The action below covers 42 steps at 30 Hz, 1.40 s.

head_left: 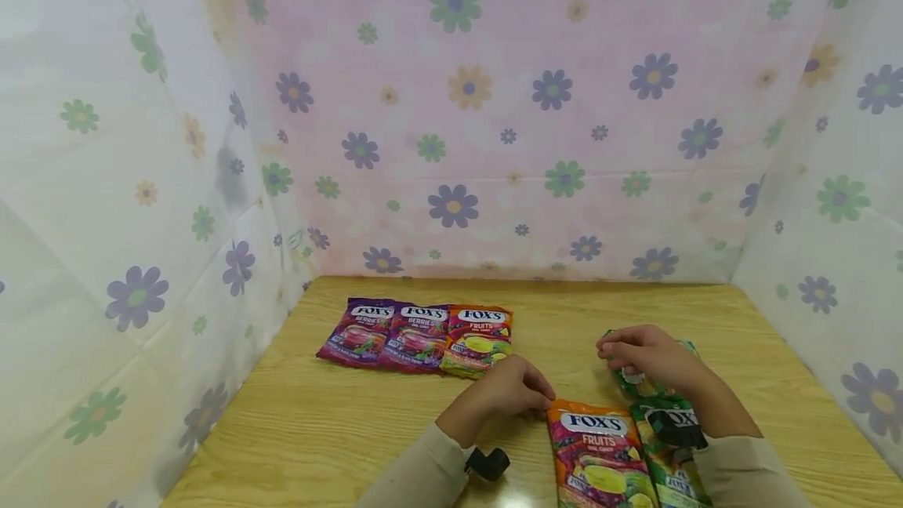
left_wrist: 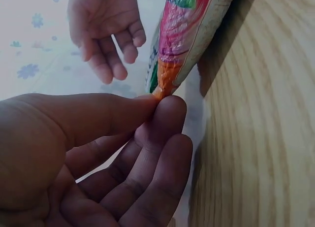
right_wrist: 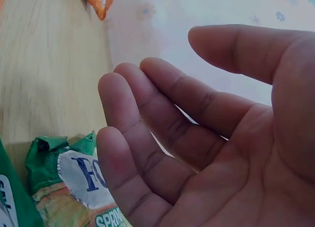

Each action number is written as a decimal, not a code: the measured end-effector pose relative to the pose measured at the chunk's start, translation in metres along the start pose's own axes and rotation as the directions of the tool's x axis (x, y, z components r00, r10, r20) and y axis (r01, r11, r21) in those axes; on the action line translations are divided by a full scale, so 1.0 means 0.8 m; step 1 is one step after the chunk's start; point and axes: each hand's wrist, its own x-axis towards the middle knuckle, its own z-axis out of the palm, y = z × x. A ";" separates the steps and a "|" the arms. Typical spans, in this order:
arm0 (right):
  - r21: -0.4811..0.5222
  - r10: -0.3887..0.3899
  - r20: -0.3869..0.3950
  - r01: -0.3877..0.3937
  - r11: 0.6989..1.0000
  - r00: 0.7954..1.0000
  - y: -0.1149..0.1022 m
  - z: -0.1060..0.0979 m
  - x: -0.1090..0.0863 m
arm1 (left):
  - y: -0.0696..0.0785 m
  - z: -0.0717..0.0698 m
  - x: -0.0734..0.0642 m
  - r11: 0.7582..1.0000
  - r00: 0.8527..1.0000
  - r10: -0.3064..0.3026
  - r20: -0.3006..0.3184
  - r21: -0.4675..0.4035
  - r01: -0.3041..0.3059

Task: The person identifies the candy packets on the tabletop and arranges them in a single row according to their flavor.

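Observation:
My left hand (head_left: 513, 390) pinches the top corner of an orange and purple Fox's Fruits candy bag (head_left: 600, 453) between thumb and fingers. In the left wrist view that pinched corner (left_wrist: 167, 77) shows orange at the fingertips. My right hand (head_left: 652, 355) hovers with loosely bent fingers and holds nothing. Beneath it lies a green Fox's candy bag (right_wrist: 74, 180), partly hidden by the hand and arm in the head view. A second green Fox's bag (head_left: 666, 445) lies right beside the Fruits bag, overlapped by the right wrist's camera.
Farther back on the wooden table (head_left: 317, 429), two purple Fox's Berries bags (head_left: 360, 335) and another Fox's Fruits bag (head_left: 476, 339) lie in an overlapping row. Flower-patterned cloth (head_left: 508, 100) walls the table at the back and both sides.

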 end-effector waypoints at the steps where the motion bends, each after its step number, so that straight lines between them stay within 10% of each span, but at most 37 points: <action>1: 0.002 0.001 0.005 -0.001 1.000 1.000 0.001 0.001 0.001 | -0.001 -0.002 0.000 1.000 1.000 -0.001 -0.005 0.002 0.001; 16: -0.072 0.080 0.022 -0.078 0.994 0.997 0.009 0.014 0.003 | -0.006 -0.022 0.003 0.997 0.992 0.020 -0.124 0.070 -0.011; 25: -0.201 -0.002 0.121 0.026 0.979 0.993 0.010 0.020 0.008 | -0.006 -0.029 0.003 1.000 0.982 0.013 -0.188 -0.009 -0.015; 42: -0.074 -0.092 0.127 0.102 0.992 0.988 0.001 0.019 0.007 | -0.009 -0.029 0.003 0.998 0.997 -0.015 -0.076 -0.064 0.010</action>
